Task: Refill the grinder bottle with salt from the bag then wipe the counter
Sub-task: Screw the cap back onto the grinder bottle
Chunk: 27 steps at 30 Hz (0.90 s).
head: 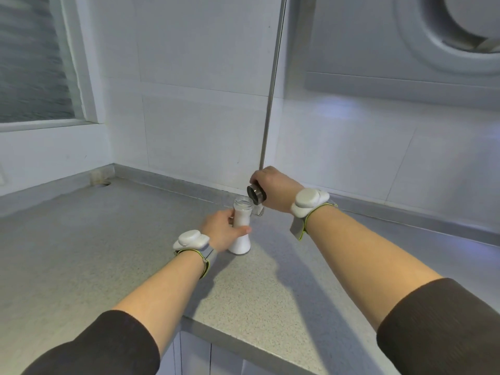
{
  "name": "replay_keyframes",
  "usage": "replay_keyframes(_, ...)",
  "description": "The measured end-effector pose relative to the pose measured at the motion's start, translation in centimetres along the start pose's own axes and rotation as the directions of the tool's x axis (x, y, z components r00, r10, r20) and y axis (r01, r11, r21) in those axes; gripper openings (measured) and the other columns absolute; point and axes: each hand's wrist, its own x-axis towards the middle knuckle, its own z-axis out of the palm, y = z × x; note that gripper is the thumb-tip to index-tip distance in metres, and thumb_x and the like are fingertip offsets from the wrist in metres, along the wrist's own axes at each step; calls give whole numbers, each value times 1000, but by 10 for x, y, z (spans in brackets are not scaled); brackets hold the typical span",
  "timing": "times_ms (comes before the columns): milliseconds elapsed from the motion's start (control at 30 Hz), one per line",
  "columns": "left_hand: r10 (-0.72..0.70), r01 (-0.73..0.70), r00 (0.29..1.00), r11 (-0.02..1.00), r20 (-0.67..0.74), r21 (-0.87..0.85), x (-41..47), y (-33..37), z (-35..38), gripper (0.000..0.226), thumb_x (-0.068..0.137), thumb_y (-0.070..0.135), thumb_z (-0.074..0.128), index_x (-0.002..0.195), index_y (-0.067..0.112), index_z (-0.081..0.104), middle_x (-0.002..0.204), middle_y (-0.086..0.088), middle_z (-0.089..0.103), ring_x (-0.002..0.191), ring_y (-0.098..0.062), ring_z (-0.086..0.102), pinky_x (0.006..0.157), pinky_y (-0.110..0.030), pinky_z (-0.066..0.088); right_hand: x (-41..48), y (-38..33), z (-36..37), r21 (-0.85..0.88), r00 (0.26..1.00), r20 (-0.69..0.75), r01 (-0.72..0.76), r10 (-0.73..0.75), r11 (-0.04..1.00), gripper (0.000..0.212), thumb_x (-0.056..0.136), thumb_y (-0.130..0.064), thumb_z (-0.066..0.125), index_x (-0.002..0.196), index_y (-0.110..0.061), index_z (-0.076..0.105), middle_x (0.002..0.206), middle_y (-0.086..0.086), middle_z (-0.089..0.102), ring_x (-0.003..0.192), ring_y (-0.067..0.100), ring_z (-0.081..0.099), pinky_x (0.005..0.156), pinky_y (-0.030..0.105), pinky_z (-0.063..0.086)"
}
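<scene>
A clear glass grinder bottle (pixel 241 226) stands upright on the speckled grey counter (pixel 81 253), filled with white salt and open at its mouth. My left hand (pixel 220 231) wraps around the bottle's narrow waist from the left. My right hand (pixel 273 189) hovers just above and to the right of the bottle's mouth, gripping the dark metallic grinder cap (pixel 256 195), which is tilted with its open side facing down-left. The salt bag is not in view.
White tiled walls meet in a corner behind the bottle, with a vertical metal pipe (pixel 270 104) running down to the counter. A frosted window (pixel 32 63) is at upper left. The counter's front edge (pixel 243 339) lies near my forearms, cabinets below.
</scene>
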Motion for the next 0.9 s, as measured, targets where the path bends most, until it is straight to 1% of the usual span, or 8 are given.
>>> replay_keyframes(133, -1, 1, 1000, 1000, -6, 14, 0, 0, 0, 50, 75, 52, 75, 118, 29, 67, 111, 4, 72, 97, -17, 66, 82, -30, 49, 13, -14, -13, -193, 979, 81, 200, -188, 960, 26, 94, -10, 54, 121, -10, 55, 120, 9, 58, 121, 25, 43, 90, 40, 47)
replay_keyframes(233, -6, 6, 1000, 1000, 6, 2, 0, 0, 1, 52, 76, 51, 74, 121, 27, 66, 113, 3, 71, 100, -18, 66, 86, -32, 50, 21, -27, -20, -295, 955, 143, 293, -261, 910, 33, 91, -7, 59, 123, -17, 58, 128, 7, 51, 125, 26, 40, 92, 37, 47)
replay_keyframes(367, -13, 12, 999, 1000, 44, 16, 1, 1, -2, 55, 77, 53, 73, 124, 26, 64, 116, 1, 71, 103, -20, 66, 90, -36, 52, 20, -39, -21, -373, 941, 221, 325, -258, 869, 44, 88, -7, 64, 129, -22, 56, 136, 7, 43, 127, 28, 36, 92, 33, 42)
replay_keyframes(500, -11, 10, 999, 999, 41, 33, 1, 0, -1, 53, 77, 54, 72, 122, 27, 64, 115, 1, 71, 102, -19, 66, 87, -33, 51, 21, -52, -28, -445, 933, 274, 338, -233, 829, 38, 93, -10, 57, 131, -19, 55, 135, 9, 45, 126, 29, 36, 93, 33, 42)
replay_keyframes(633, -29, 27, 998, 999, 49, 30, 1, 2, 0, 54, 76, 53, 74, 122, 25, 62, 115, 1, 70, 105, -19, 66, 89, -35, 52, 21, -66, -25, -531, 929, 311, 344, -200, 774, 29, 96, -8, 51, 125, -10, 57, 129, 11, 48, 122, 30, 40, 93, 35, 47)
replay_keyframes(767, -16, 13, 998, 999, 65, 50, 1, 3, -3, 52, 77, 53, 73, 120, 26, 63, 115, 2, 71, 105, -19, 65, 89, -34, 51, 17, -60, -22, -544, 933, 272, 352, -236, 762, 33, 93, -5, 53, 124, -14, 60, 130, 8, 48, 123, 30, 38, 91, 32, 44)
replay_keyframes(833, -12, 9, 998, 999, 63, 51, 1, 4, -4, 52, 77, 53, 72, 119, 25, 63, 114, 2, 71, 104, -19, 65, 88, -34, 51, 15, -51, -20, -455, 937, 257, 335, -238, 825, 47, 90, -5, 57, 134, -21, 54, 139, 7, 43, 128, 31, 34, 99, 36, 41)
replay_keyframes(900, -12, 10, 999, 999, 52, 34, 0, 4, -4, 53, 77, 53, 73, 121, 25, 65, 115, 2, 71, 105, -19, 65, 89, -33, 50, 14, -45, -18, -331, 942, 249, 302, -226, 894, 67, 86, -1, 61, 145, -24, 41, 147, 7, 37, 132, 30, 31, 104, 38, 37)
